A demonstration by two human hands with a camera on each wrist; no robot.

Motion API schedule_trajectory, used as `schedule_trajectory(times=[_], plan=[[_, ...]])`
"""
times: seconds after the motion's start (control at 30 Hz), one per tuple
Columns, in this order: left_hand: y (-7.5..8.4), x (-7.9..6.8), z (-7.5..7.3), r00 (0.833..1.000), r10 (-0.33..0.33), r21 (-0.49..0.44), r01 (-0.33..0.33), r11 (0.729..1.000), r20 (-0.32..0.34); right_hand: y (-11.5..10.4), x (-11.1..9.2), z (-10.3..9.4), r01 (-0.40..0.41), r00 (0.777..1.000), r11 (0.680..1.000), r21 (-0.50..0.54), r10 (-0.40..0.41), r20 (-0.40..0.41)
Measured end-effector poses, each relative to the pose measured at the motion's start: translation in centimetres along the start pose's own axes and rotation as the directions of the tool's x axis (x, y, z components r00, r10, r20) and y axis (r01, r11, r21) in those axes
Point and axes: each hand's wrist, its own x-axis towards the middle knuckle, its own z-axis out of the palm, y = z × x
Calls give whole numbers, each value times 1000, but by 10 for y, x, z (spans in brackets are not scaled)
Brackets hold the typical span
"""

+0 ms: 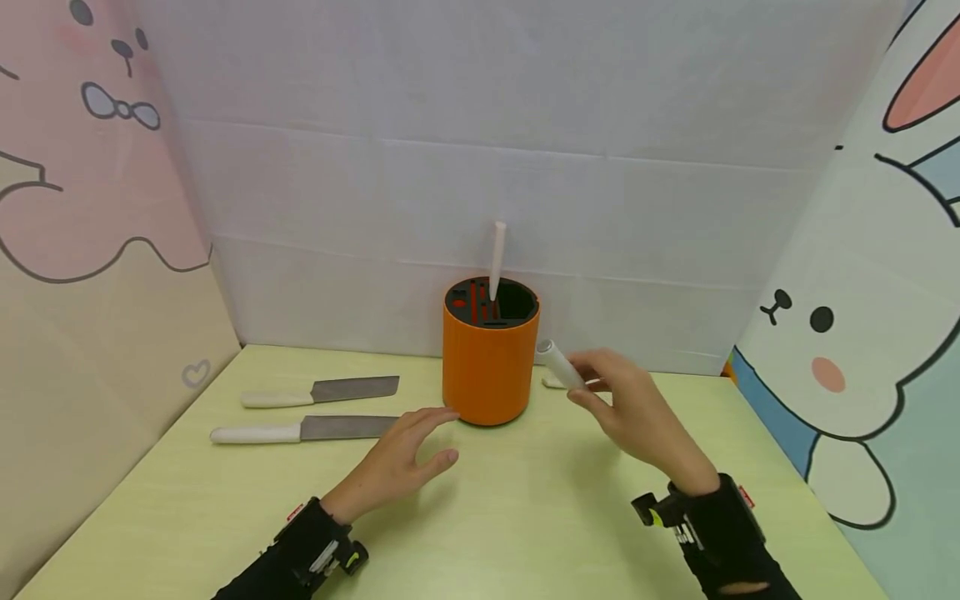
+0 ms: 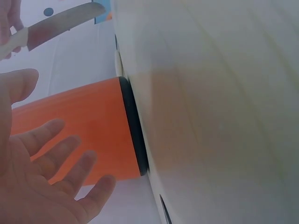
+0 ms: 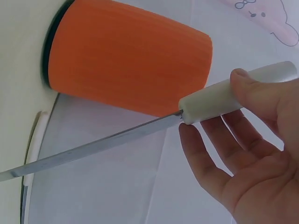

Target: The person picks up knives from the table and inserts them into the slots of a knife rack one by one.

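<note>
My right hand (image 1: 626,404) grips a knife by its white handle (image 3: 212,100) between thumb and fingers, right of the knife block. Its long blade (image 3: 103,142) slants down toward the table in the right wrist view. The round orange knife block (image 1: 490,367) has a black slotted top, from which one white handle (image 1: 498,254) sticks up. With fingers spread, my left hand (image 1: 401,458) hovers by the front left of the block and holds nothing. Two white-handled knives, an upper one (image 1: 352,389) and a lower one (image 1: 341,427), lie to its left.
Behind my right hand, another white handle (image 1: 552,382) lies on the table, partly hidden. The pale table (image 1: 517,533) ends at a white sheet (image 1: 337,208) at the back. Cartoon-printed panels stand on both sides.
</note>
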Motion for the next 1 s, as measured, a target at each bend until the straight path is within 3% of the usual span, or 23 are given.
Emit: schedule_trajectory(times=[0.43, 0.57, 0.7, 1.0], plan=[[-2, 0, 0, 1000, -12, 7, 12, 1000, -3, -27, 12, 12, -41, 985, 987, 156, 66, -158], [-1, 1, 0, 1000, -7, 8, 7, 1000, -6, -47, 17, 9, -65, 975, 975, 211, 107, -193], [-1, 1, 1, 1000, 3, 4, -3, 1000, -11, -64, 21, 6, -86, 967, 962, 258, 143, -212], [-2, 2, 2, 1000, 2, 3, -2, 1000, 5, -75, 26, 9, -128, 958, 931, 342, 206, -201]])
